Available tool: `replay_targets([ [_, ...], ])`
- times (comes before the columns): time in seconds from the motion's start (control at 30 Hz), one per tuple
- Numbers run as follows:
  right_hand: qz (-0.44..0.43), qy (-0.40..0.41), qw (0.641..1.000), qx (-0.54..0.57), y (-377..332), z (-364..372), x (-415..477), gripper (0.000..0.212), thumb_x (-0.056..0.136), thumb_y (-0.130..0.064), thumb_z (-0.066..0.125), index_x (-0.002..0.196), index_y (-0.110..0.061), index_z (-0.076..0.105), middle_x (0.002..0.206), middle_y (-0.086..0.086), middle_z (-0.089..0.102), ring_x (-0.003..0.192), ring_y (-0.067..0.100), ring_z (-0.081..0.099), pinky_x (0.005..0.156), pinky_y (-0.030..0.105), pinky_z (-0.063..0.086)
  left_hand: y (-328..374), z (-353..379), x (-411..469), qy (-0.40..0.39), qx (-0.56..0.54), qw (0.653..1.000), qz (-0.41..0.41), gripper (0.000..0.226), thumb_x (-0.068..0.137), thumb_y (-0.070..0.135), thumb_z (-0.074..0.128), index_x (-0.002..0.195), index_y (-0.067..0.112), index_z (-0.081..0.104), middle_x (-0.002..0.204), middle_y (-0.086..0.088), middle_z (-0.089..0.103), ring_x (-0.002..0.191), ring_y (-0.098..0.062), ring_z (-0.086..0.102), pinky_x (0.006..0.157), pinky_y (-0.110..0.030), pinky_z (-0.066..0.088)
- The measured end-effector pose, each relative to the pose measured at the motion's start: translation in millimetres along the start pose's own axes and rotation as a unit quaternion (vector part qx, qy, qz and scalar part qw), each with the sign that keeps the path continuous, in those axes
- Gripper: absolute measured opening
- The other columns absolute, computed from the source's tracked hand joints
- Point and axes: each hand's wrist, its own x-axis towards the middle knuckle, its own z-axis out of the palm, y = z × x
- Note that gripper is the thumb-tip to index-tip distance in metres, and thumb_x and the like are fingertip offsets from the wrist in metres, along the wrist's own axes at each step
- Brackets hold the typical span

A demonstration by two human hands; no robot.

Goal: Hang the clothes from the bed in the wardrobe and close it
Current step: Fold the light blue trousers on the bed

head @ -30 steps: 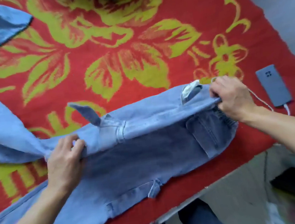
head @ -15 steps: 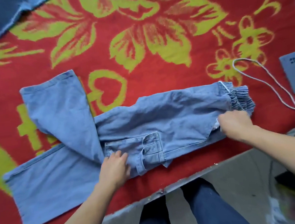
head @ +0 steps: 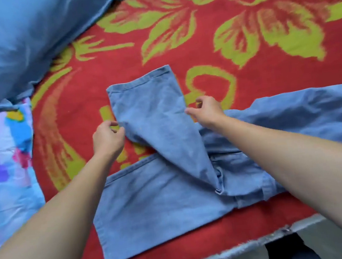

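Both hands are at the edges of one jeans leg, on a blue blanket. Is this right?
Not quite: in the head view the blanket is red with yellow-green flowers, not blue. The left hand and right hand are indeed at the edges of one jeans leg.

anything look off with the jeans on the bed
Yes: the jeans are not lying straight. One leg is twisted across and splays toward the far side of the bed, away from the other leg instead of over it. The left hand and right hand are at its edges.
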Motion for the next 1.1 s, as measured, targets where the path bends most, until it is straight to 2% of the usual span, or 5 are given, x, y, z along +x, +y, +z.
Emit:
replay_targets([
  [0.27, -0.216, -0.017, 0.976, -0.004, -68.9, 110.9, -45.8, 0.011, 0.078, -0.016, 0.059, 0.087, -0.012, 0.055, 0.082, 0.009, 0.064, 0.079, 0.031, 0.060, 0.070, 0.044, 0.047, -81.8, -55.8, 39.6, -0.201, -0.376, 0.879, -0.213, 0.037, 0.098, 0.049, 0.039, 0.094, 0.016, 0.053, 0.092, -0.016, 0.064, 0.078, -0.028, 0.065, 0.064, -0.036, 0.056],
  [0.5, -0.408, -0.220, 0.850, -0.250, -8.1, 185.0, -185.3, 0.053, 0.083, -0.018, 0.047, 0.134, -0.034, 0.045, 0.090, 0.006, 0.053, 0.062, 0.034, 0.057, 0.049, 0.037, 0.044, -164.3, -86.6, 0.7, -0.330, -0.495, 0.746, -0.299, 0.069, 0.084, 0.073, 0.038, 0.097, 0.010, 0.062, 0.100, -0.020, 0.068, 0.091, -0.032, 0.066, 0.075, -0.044, 0.052],
  [0.77, -0.389, -0.344, 0.775, -0.359, 39.0, 205.9, -229.9, 0.039, 0.093, -0.020, 0.045, 0.130, -0.028, 0.055, 0.100, 0.009, 0.054, 0.082, 0.035, 0.055, 0.069, 0.041, 0.042, -242.9, -43.9, -92.7, -0.257, -0.274, 0.888, -0.267, 0.016, 0.079, -0.011, 0.065, 0.085, 0.003, 0.059, 0.070, -0.013, 0.062, 0.044, -0.014, 0.057, 0.043, -0.025, 0.051],
  [0.97, -0.393, -0.052, 0.856, -0.332, 65.7, 180.1, -213.1, 0.031, 0.084, -0.034, 0.052, 0.107, -0.019, 0.067, 0.103, 0.006, 0.063, 0.095, 0.029, 0.060, 0.076, 0.037, 0.046, -261.7, -13.2, -110.4, -0.115, -0.068, 0.969, -0.209, 0.011, 0.073, 0.018, 0.073, 0.076, 0.009, 0.067, 0.081, -0.017, 0.069, 0.077, -0.034, 0.065, 0.073, -0.041, 0.053],
  [1.1, -0.242, -0.135, 0.810, -0.517, 100.8, 164.1, -204.1, 0.072, 0.080, -0.055, 0.055, 0.142, -0.020, 0.045, 0.152, 0.016, 0.036, 0.142, 0.035, 0.030, 0.101, 0.056, 0.041, -229.6, 12.1, -138.5, -0.066, 0.013, 0.978, -0.198, 0.051, 0.082, 0.037, 0.068, 0.113, -0.001, 0.051, 0.115, -0.027, 0.054, 0.109, -0.044, 0.050, 0.090, -0.047, 0.040],
])
